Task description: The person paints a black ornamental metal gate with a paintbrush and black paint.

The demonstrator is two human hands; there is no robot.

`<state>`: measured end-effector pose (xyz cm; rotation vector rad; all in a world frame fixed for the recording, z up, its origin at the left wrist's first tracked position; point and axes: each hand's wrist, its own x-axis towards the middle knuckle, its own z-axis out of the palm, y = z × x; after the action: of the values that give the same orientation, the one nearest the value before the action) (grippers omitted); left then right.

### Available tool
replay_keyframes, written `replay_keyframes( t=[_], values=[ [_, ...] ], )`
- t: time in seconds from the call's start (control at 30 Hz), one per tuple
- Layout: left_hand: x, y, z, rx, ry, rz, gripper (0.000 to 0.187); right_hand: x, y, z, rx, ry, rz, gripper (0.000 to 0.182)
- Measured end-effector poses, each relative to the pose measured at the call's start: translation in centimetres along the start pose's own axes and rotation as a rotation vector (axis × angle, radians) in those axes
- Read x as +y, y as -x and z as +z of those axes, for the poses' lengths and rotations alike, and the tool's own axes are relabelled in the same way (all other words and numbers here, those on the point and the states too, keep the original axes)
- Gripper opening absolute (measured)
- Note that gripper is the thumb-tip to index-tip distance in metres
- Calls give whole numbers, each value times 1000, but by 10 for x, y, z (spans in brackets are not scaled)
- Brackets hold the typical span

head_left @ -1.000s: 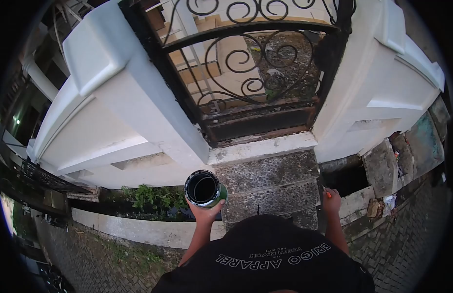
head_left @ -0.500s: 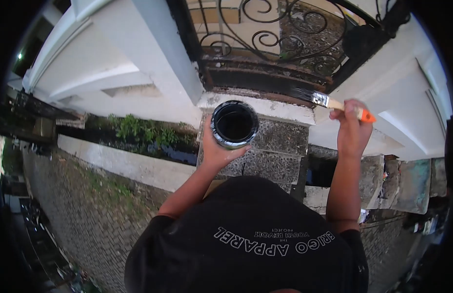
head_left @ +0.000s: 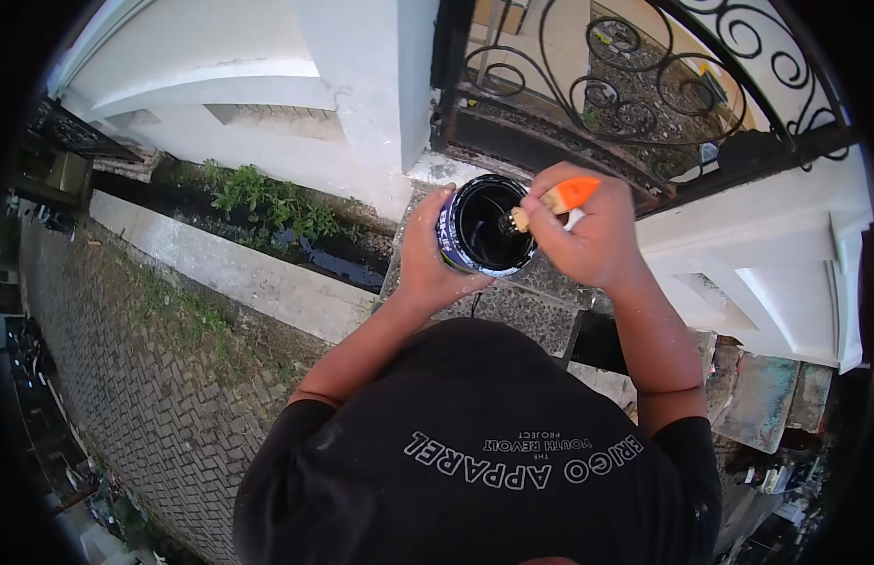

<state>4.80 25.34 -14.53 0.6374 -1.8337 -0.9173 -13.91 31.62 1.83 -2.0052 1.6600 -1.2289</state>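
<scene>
My left hand (head_left: 427, 252) is wrapped round a paint can (head_left: 453, 226) with dark paint inside and smears on its rim. Over the can's right side, my right hand (head_left: 592, 231) grips a paintbrush (head_left: 576, 193) by its wooden handle with an orange end. The brush points down into the can, and its bristles are hidden inside. Beyond the can stands a black metal gate (head_left: 550, 146) with scrollwork and a worn, rusty lower panel.
White walls (head_left: 361, 122) flank the gate on both sides. A ditch with water (head_left: 338, 264) and green plants (head_left: 267, 202) runs at left, bordered by a concrete curb (head_left: 230, 268). Pebbled slabs (head_left: 526, 315) lie below the can; brick paving (head_left: 192, 395) spreads at lower left.
My right hand has brought the brush from the gate's lower panel leftward into the can. My left hand still holds the can, now tilted slightly. The view has shifted, so the gate appears further right.
</scene>
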Motion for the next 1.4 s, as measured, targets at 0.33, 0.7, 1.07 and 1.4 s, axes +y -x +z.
replay_keyframes(
  t=[0.33,0.7,1.07,1.4],
  values=[
    [-55,-23,-101,-10,-14,-33,110,-7,-47,69,324,-300,223,2],
    [-109,-37,-140,106,-12,-170,108,49,-41,131,675,-914,566,6],
    [-183,-14,-138,166,151,-222,120,231,-76,207,721,-672,563,18],
    [-265,60,-127,83,23,-413,126,401,-166,279,193,626,-143,17]
  ],
)
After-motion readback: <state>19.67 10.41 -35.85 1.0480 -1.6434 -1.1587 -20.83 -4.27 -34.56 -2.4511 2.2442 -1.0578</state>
